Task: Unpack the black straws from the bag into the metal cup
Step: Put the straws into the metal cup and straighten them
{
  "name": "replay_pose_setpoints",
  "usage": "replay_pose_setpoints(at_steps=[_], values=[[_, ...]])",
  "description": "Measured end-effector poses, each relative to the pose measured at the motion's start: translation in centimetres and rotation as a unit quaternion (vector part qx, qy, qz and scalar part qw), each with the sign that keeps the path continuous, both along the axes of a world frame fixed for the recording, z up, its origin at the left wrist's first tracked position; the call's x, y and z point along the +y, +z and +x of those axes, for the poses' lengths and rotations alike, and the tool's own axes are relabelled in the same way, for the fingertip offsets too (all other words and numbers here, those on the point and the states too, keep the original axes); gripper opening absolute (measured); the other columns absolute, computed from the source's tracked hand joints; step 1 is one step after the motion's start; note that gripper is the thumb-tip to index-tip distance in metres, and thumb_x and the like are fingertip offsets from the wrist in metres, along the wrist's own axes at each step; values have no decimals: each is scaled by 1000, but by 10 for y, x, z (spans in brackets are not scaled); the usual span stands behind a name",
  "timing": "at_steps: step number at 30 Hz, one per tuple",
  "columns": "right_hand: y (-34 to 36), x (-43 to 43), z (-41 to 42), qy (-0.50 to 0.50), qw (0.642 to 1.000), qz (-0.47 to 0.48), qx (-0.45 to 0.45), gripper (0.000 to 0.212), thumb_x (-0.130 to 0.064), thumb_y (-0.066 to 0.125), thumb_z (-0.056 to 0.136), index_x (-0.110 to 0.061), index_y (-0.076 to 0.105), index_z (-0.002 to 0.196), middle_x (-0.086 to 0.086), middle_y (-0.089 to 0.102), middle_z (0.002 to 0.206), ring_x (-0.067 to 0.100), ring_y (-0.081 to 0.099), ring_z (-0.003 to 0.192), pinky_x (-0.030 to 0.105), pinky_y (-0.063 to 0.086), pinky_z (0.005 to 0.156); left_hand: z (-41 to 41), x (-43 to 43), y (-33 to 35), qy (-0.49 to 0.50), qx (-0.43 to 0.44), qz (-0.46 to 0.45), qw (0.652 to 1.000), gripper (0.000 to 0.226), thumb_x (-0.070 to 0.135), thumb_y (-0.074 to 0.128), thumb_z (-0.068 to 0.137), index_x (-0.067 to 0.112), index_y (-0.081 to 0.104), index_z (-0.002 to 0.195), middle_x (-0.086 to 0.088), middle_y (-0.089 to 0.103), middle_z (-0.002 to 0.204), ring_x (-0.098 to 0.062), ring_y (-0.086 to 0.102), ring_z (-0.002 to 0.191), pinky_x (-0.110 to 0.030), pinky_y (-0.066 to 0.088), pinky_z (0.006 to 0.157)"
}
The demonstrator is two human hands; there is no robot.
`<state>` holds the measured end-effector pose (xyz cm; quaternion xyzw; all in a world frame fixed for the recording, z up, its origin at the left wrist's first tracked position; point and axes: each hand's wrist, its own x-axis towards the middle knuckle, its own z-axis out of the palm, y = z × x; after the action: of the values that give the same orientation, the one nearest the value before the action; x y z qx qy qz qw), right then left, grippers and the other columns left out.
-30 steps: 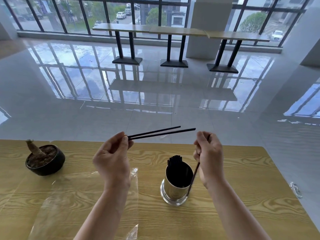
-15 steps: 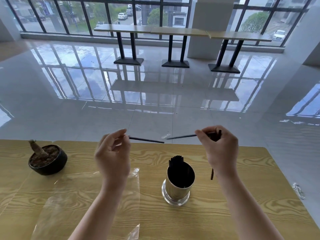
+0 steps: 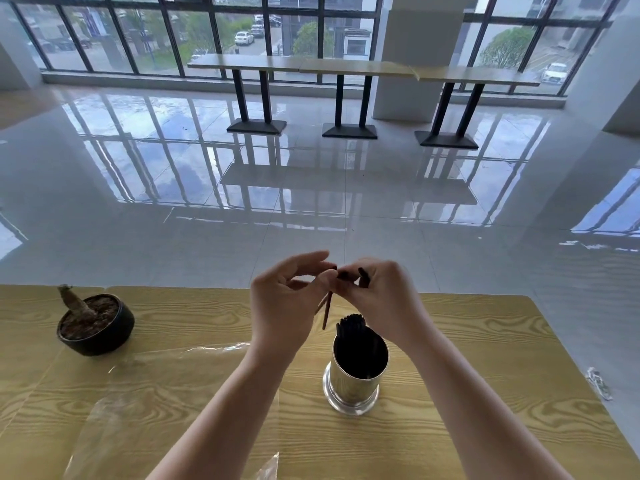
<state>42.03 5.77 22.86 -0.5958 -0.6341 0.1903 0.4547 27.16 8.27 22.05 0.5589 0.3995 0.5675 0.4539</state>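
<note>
Over table (image 3: 485, 341), straws (image 3: 363, 277) in right hand (image 3: 388, 299).

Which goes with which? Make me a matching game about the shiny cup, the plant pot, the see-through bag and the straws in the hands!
Things:
1. metal cup
2. plant pot
3. clear bag
4. loose straws

States:
A. lies flat on the table
B. pinched between the left hand and the right hand
C. stands upright, holding a straw bundle
D. black, holds soil and a stump

Pairs: 1-C, 2-D, 3-A, 4-B.
</note>
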Motion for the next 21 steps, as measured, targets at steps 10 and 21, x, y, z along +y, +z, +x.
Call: replay_pose_setpoints(at_steps=[10,21], values=[[-11,-16,-8,-34,992,112,39,14,-19,84,78,-20,82,92,-15,67,69,4,53,55,13,40,56,4,-7,-22,-135,-150,-424,883,51,52,55,95,4,72,93,-11,68,72,-17,54,54,-25,37,43],[-24,-23,35,1,998,-65,1,48,-5,77,80,-27,63,120,-10,62,81,1,48,57,14,42,59,-9,16,-23,-51,-94,-231,967,20,23,57,99,10,71,94,-2,69,69,-16,56,59,-27,41,50]])
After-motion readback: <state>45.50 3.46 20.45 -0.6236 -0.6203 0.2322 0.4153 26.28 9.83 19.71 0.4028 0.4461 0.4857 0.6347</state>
